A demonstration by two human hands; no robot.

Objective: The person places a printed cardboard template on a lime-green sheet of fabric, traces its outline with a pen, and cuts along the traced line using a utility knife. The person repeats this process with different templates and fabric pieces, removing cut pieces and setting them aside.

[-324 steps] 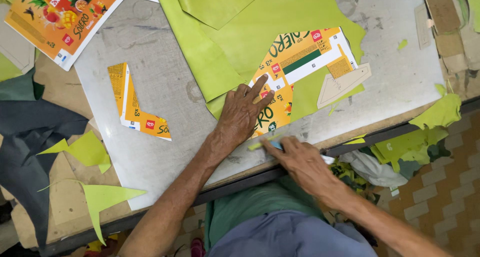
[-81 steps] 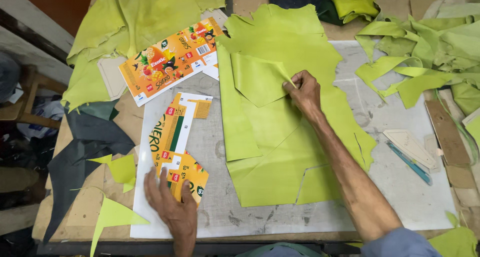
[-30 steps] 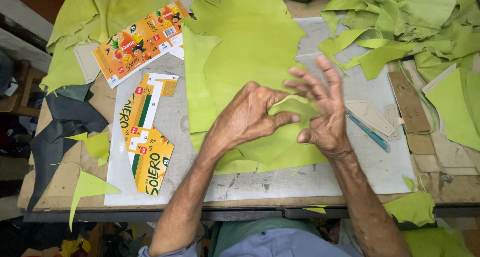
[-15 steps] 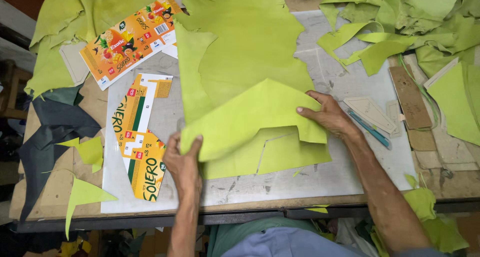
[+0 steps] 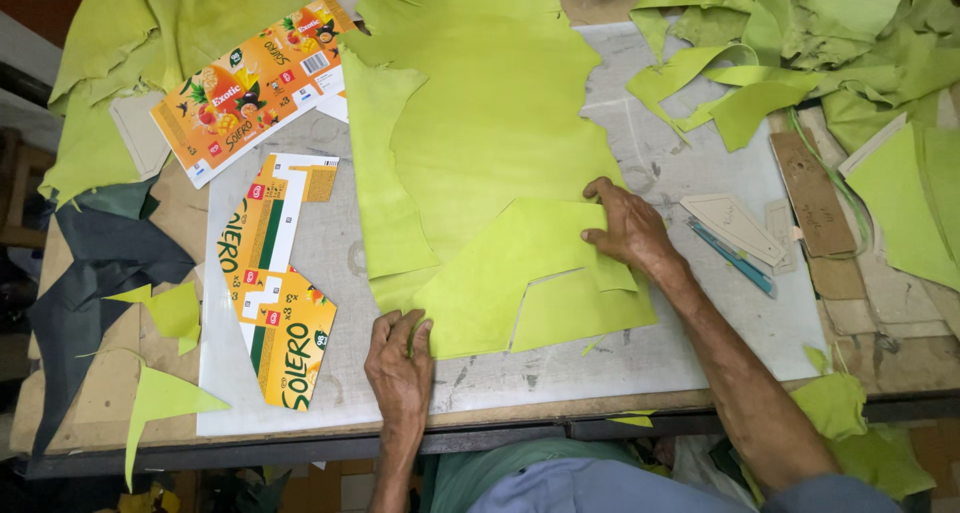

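Note:
A large sheet of lime-green leather (image 5: 480,133) lies across the grey cutting slab (image 5: 640,343), its near end folded back over itself. My left hand (image 5: 398,358) pinches the near left corner of the folded flap (image 5: 500,273). My right hand (image 5: 625,228) presses flat on the flap's right edge, fingers spread. A cut-out orange and white carton template (image 5: 275,283) lies flat on the slab to the left of my left hand, apart from it.
A printed orange carton (image 5: 250,88) lies at the back left. Green leather offcuts (image 5: 780,43) pile at the back right. A beige pattern piece (image 5: 733,225) and a blue-handled knife (image 5: 735,258) rest right of my right hand. Dark leather (image 5: 90,273) hangs at the left edge.
Both hands have shifted slightly while flattening the folded flap; the fold now lies a little farther right and flatter. Earlier, the carton template was moved to the left side.

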